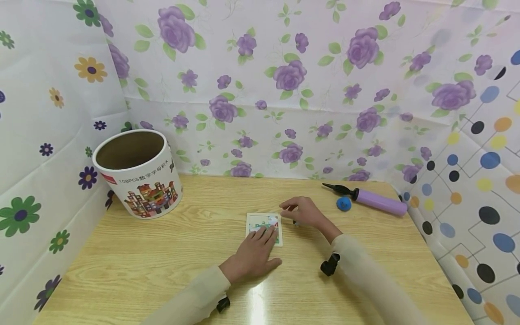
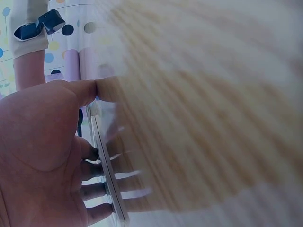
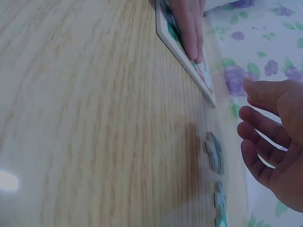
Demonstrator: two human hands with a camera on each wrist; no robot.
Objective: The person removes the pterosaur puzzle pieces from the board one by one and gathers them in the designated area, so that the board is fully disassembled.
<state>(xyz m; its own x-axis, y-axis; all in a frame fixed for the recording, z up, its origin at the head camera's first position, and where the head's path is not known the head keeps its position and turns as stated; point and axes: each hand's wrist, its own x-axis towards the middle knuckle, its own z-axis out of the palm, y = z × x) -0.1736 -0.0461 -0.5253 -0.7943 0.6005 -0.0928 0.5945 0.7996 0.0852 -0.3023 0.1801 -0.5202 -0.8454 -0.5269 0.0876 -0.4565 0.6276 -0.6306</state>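
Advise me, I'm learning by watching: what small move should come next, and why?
Perhaps lower the right hand to a loose puzzle piece: two lie near it, that hand looks empty, and the left hand rests on the puzzle board.

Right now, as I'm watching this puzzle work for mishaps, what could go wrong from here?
Two risks, in my judgement. The left hand has its fingers across the puzzle board, so an uneven push might slide the board over the table. The right hand hovers near two loose pieces lying to the right of the board; a careless brush could scatter them.
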